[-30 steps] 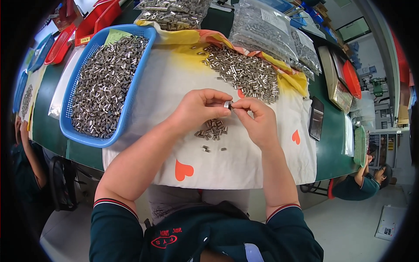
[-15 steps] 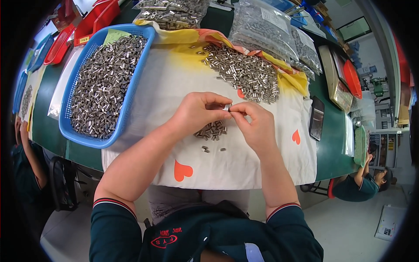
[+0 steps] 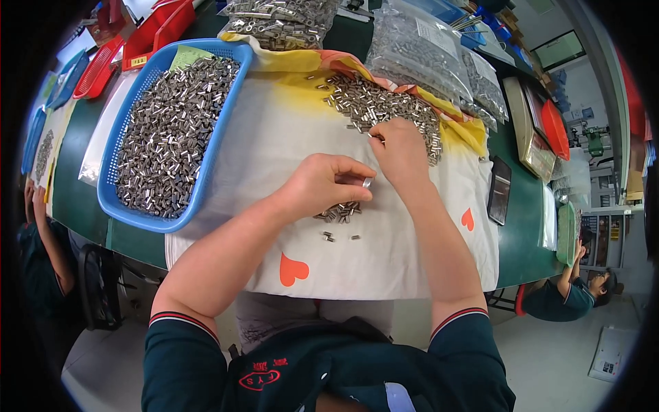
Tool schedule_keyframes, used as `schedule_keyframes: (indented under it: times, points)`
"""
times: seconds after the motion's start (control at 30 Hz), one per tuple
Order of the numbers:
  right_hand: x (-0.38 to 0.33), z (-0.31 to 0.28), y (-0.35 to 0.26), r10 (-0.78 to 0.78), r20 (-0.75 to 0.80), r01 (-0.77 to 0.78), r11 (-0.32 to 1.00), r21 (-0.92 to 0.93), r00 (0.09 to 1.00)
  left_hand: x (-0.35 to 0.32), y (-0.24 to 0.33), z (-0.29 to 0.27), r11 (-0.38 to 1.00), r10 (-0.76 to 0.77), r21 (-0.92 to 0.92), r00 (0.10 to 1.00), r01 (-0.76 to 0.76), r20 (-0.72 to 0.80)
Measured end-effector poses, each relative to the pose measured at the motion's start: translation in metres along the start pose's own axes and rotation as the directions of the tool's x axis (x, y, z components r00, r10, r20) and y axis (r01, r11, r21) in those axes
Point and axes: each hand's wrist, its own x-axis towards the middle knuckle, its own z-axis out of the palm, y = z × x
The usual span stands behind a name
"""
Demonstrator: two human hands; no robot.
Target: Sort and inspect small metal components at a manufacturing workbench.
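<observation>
My left hand (image 3: 328, 184) is closed over the middle of the cloth, pinching a small shiny metal cylinder (image 3: 368, 182) between thumb and fingers. Under and beside that hand lies a small heap of metal cylinders (image 3: 343, 212), partly hidden by it; a few loose ones lie nearer to me. My right hand (image 3: 399, 147) is at the near edge of a larger pile of the same metal cylinders (image 3: 384, 106). Its thumb and fingertips are pressed together there; whether a piece is between them is too small to make out.
A blue plastic basket (image 3: 104, 185) full of metal cylinders stands to the left. Clear bags of metal parts (image 3: 419, 44) line the back of the white cloth (image 3: 264, 151). A dark phone-like slab (image 3: 500, 191) lies on the right. Other people sit at both sides.
My right hand has left my left hand and moved up to the larger pile. The left hand has shifted slightly right and down, still pinching a cylinder.
</observation>
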Motion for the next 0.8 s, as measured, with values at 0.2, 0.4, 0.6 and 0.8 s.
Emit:
schedule_keyframes:
  times: [0.2,0.4,0.6,0.8]
  points:
    - [-0.009,-0.006,-0.007,0.059,0.023,-0.057,0.995,-0.086,0.998,0.004,-0.003,-0.003,0.993,-0.029,-0.117,0.999,0.026,-0.027]
    - [-0.042,-0.041,-0.03,0.3,0.225,-0.371,0.648,0.665,0.927,0.004,-0.003,-0.005,0.966,-0.011,-0.259,0.997,-0.01,-0.082]
    - [-0.047,-0.04,-0.035,0.184,0.138,-0.23,0.787,0.572,0.973,0.004,-0.002,-0.005,0.974,-0.012,-0.227,0.998,-0.005,-0.069]
    - [-0.053,-0.033,-0.04,0.154,0.056,-0.162,0.866,0.474,0.987,0.004,-0.003,-0.003,0.978,-0.007,-0.206,0.998,-0.007,-0.067]
